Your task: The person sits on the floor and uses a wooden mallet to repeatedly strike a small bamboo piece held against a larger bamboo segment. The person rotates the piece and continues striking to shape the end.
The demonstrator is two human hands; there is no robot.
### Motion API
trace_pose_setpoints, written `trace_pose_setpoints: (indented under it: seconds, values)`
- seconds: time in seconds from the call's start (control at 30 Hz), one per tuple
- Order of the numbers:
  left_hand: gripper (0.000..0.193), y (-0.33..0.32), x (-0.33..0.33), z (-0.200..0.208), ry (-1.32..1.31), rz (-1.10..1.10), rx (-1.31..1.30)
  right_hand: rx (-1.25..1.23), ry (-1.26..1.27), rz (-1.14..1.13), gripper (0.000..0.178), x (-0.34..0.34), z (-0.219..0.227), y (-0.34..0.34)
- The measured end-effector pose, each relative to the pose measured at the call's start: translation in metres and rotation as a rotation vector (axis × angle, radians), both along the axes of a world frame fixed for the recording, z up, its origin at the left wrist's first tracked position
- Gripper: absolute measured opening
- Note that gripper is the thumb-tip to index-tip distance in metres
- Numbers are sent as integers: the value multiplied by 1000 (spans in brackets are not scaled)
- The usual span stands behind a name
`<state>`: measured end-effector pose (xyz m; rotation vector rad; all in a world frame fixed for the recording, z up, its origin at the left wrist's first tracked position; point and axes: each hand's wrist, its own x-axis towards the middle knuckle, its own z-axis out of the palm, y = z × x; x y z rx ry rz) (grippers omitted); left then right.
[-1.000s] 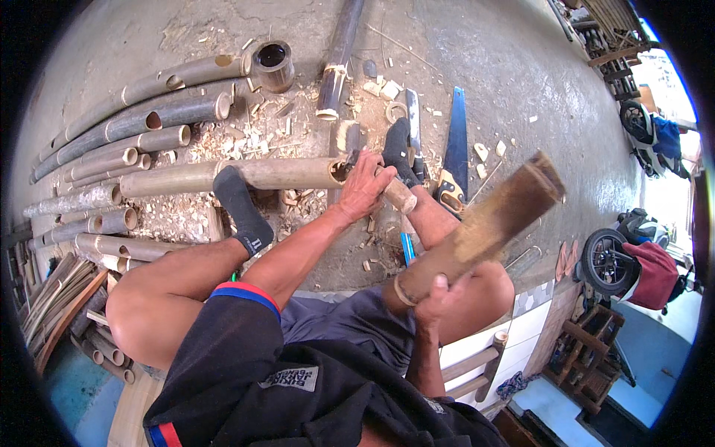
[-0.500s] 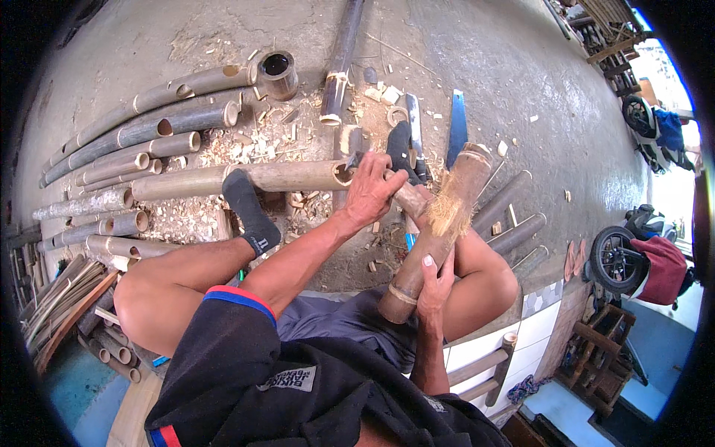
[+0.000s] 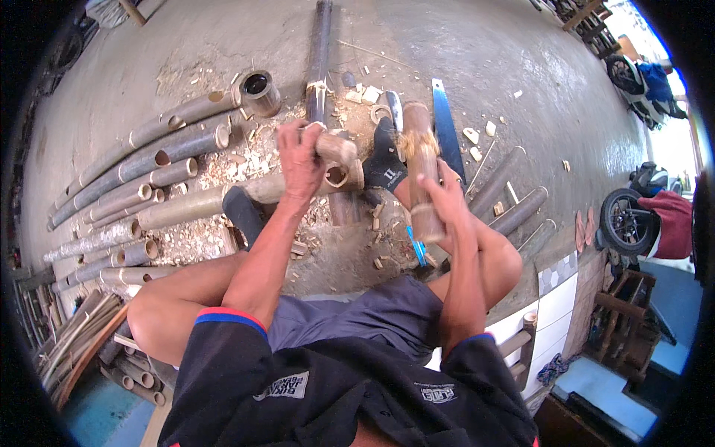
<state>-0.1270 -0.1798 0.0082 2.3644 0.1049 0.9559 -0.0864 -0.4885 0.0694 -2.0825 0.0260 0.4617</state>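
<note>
My left hand (image 3: pixel 302 165) is closed round what looks like a chisel, its thick wooden handle (image 3: pixel 339 150) sticking out to the right; the metal end is hidden. Below it lies a long bamboo pole (image 3: pixel 268 188) with a hole cut near its right end, close by my sock-clad feet. My right hand (image 3: pixel 445 195) grips a short, stout bamboo length (image 3: pixel 424 170) like a mallet, with a frayed, splintered band round its upper part. It points away from me, to the right of the handle and apart from it.
A blue-bladed handsaw (image 3: pixel 447 130) lies past my right hand. Several holed bamboo poles (image 3: pixel 134 158) lie at the left among wood chips (image 3: pixel 238 162). A bamboo cup (image 3: pixel 261 97) stands behind them. Motorbikes (image 3: pixel 628 221) are parked at the right.
My left hand has moved left and away from me with the wooden-handled tool. My right hand has carried the bamboo length forward and left, off my lap. The view has shifted slightly.
</note>
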Motion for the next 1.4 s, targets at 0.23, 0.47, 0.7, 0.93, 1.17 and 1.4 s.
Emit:
trace_pose_setpoints:
  seconds: [0.23, 0.47, 0.7, 0.93, 1.17, 1.4]
  values:
    - [52, 28, -12, 10, 101, 137, 92, -829, -224, 295, 96, 106, -43, -13]
    - [51, -2, -18, -2, 370, -119, 70, -927, -493, 298, 72, 87, -89, -29]
    - [52, -42, -24, -12, 353, -382, 175, 146, 446, 298, 48, -22, -2, 103]
    - [98, 1, -27, -12, 330, -146, 90, 784, 402, -155, 34, -83, -32, 96]
    - [101, 57, -70, -81, 864, -136, 302, 28, 188, 240, 42, -89, -104, 88]
    - [96, 53, -67, -85, 872, -120, 249, -449, -95, 449, 47, -94, -85, 101]
